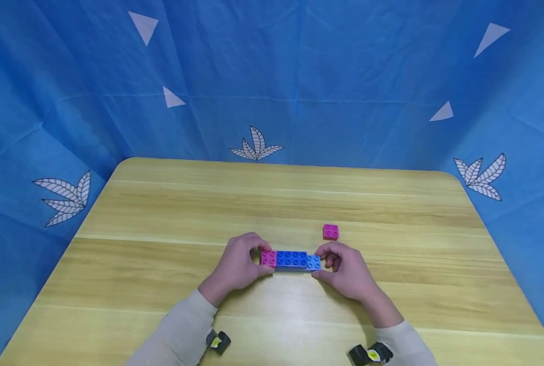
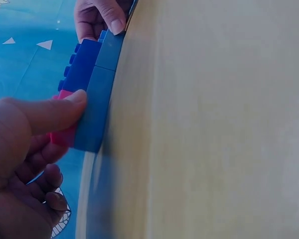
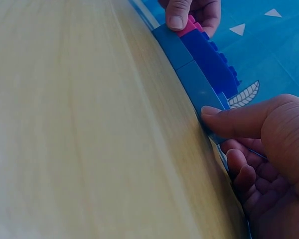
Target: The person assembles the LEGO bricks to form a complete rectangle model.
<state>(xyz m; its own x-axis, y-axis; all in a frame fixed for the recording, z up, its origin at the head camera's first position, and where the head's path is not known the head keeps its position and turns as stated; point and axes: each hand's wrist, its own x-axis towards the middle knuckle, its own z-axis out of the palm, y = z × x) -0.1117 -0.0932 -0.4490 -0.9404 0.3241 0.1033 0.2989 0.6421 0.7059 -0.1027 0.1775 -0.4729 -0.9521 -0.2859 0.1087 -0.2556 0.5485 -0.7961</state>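
Note:
On the table lies a row of joined toy bricks: two light blue bricks (image 3: 201, 84) end to end form the bottom layer. A dark blue brick (image 1: 292, 259) sits on top, across their seam, with a pink brick (image 1: 269, 258) beside it at the left end. My left hand (image 1: 241, 262) pinches that left end, its thumb on the near side over the pink brick. With thumb and fingers my right hand (image 1: 345, 269) pinches the right end, where light blue studs (image 1: 313, 262) show uncovered. A second pink brick (image 1: 330, 232) lies loose behind the right hand.
The wooden table (image 1: 162, 203) has rounded back corners and stands against a blue cloth backdrop (image 1: 295, 66) with white triangles and leaf prints. Black wrist devices (image 1: 218, 342) show on both sleeves near the front.

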